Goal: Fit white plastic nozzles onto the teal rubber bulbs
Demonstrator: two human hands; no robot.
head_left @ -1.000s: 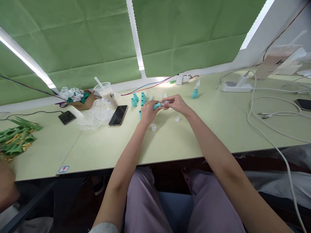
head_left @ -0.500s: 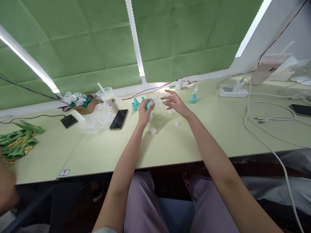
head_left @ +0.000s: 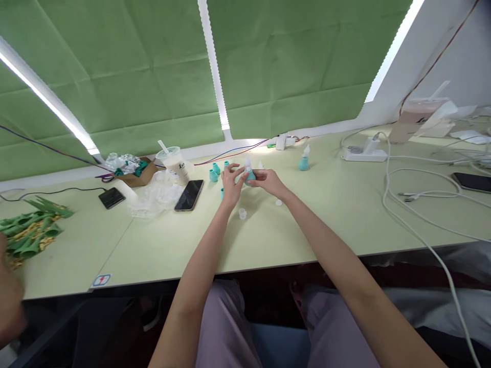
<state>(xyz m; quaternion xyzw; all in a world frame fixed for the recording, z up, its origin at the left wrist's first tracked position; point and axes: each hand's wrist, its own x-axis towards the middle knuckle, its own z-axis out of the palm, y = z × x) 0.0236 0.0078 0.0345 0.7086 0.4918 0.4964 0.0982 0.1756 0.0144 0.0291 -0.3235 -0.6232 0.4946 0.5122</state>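
Note:
A teal nasal aspirator (head_left: pixel 250 176), a soft bulb with a clear nozzle on top, stands upright between my two hands above the table. My left hand (head_left: pixel 231 185) pinches the bulb from its left side. From the right, the fingers of my right hand (head_left: pixel 267 181) are closed on the same bulb. Several loose teal bulbs (head_left: pixel 214 175) stand just left of my left hand, one partly hidden by it. A small clear plastic part (head_left: pixel 242 213) and a white one (head_left: pixel 279 203) lie nearer to me. Farther right stands another aspirator (head_left: pixel 303 162) with its nozzle on.
Left of my hands are a phone (head_left: pixel 189 195), crumpled plastic film (head_left: pixel 155 195), a drink cup (head_left: pixel 174 164) and a cardboard box (head_left: pixel 137 176). A power strip (head_left: pixel 364 154) and white cables (head_left: pixel 425 195) lie right. Another person's arm (head_left: pixel 9 301) shows at the left edge.
My right hand has come in from the right and closed on the aspirator. The aspirator has gone from tilted to upright, moving slightly right and nearer, with my left hand still on it.

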